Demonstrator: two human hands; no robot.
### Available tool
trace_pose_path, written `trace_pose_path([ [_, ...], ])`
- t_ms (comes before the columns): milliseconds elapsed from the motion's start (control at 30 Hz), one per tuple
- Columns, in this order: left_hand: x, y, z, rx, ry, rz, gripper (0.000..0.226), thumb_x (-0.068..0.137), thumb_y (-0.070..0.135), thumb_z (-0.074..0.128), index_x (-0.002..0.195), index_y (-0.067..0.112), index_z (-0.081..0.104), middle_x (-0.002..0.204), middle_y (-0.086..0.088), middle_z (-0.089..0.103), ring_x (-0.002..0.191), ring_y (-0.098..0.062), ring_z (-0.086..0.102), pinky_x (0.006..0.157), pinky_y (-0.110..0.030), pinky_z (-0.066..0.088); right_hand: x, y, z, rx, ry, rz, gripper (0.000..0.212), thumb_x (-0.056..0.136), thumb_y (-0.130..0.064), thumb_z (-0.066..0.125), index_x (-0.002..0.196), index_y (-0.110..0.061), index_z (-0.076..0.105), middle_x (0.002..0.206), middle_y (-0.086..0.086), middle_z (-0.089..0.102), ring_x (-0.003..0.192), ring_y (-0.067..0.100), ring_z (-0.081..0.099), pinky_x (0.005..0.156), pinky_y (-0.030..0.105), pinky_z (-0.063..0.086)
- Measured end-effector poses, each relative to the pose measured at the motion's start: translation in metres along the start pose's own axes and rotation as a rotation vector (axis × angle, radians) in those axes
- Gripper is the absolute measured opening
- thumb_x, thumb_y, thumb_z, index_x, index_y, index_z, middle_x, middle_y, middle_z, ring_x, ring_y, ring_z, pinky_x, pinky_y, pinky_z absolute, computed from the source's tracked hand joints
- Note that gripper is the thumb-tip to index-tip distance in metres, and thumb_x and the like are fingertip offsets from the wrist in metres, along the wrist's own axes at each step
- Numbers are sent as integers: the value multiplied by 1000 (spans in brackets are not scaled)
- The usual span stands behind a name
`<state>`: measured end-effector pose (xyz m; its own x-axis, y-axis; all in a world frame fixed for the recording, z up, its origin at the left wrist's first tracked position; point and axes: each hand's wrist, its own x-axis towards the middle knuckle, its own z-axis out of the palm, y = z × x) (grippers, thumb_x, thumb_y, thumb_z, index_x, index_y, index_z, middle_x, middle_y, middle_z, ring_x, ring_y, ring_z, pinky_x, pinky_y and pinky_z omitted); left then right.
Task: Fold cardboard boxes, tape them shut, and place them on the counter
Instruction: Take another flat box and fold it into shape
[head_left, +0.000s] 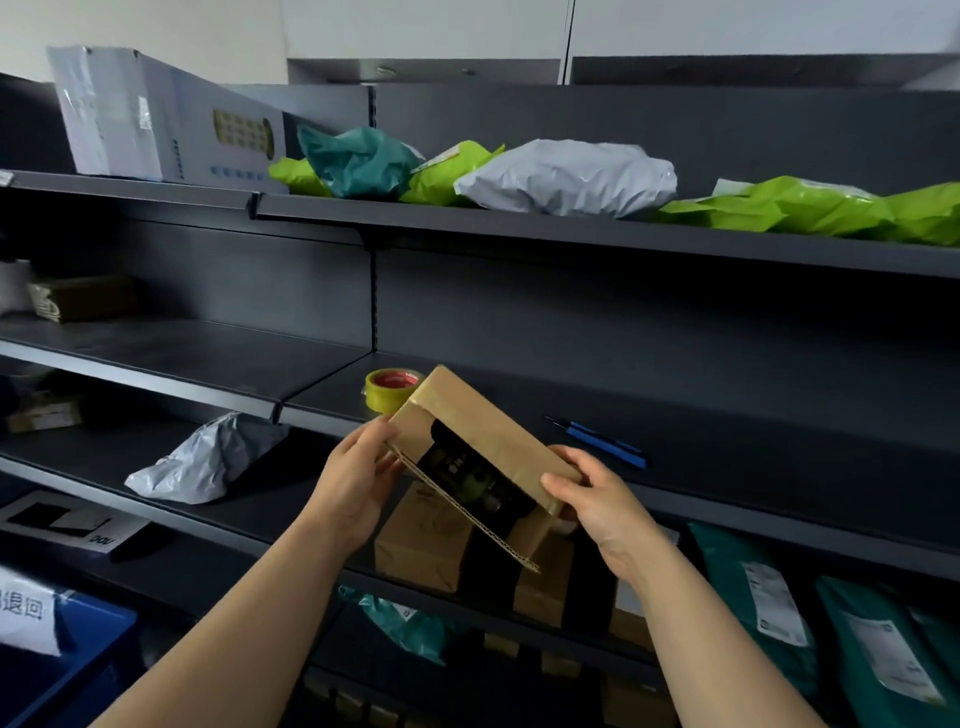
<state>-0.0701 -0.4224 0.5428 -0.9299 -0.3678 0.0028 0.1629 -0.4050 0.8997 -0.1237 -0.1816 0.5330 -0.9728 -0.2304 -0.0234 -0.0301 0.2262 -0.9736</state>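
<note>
Though cluttered, dark metal shelving (182, 348)

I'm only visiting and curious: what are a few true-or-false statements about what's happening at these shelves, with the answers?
1. The left hand and right hand both hold the cardboard box. True.
2. The cardboard box is sealed all round. False: the end facing the camera is open, with a dark item inside.
3. The tape roll sits on the shelf behind the box. True.
4. The right hand grips the blue tool. False: it lies on the shelf, right of the box.
</note>
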Motion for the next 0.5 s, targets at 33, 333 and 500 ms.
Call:
trace_pose_path([
  [33, 3, 1, 6, -10, -13, 15, 20, 97, 16, 53, 109, 3, 63, 99, -11, 65, 86, -18, 62, 86, -31, 49, 5, -2, -3, 11, -7, 4, 33, 91, -24, 64, 119, -42, 60, 116, -8, 63, 107, 15, 61, 100, 45, 49],
  [333, 56, -4, 60, 288, -120, 82, 104, 65, 64, 74, 151, 31, 26, 139, -1, 51, 125, -22, 51, 110, -47, 39, 60, -21, -28, 85, -65, 87, 42, 91, -26, 65, 133, -23, 58, 111, 0, 69, 89, 18, 67, 71, 30, 53],
  [500, 92, -12, 66, 365, 143, 12, 97, 73, 38, 83, 144, 37, 17, 137, -6, 47, 118, -29, 52, 100, -48, 46, 87, -33, -36, 131, -139, 84, 41, 90, -23, 67, 130, -15, 60, 108, 3, 71, 93, 17, 67, 67, 24, 50],
])
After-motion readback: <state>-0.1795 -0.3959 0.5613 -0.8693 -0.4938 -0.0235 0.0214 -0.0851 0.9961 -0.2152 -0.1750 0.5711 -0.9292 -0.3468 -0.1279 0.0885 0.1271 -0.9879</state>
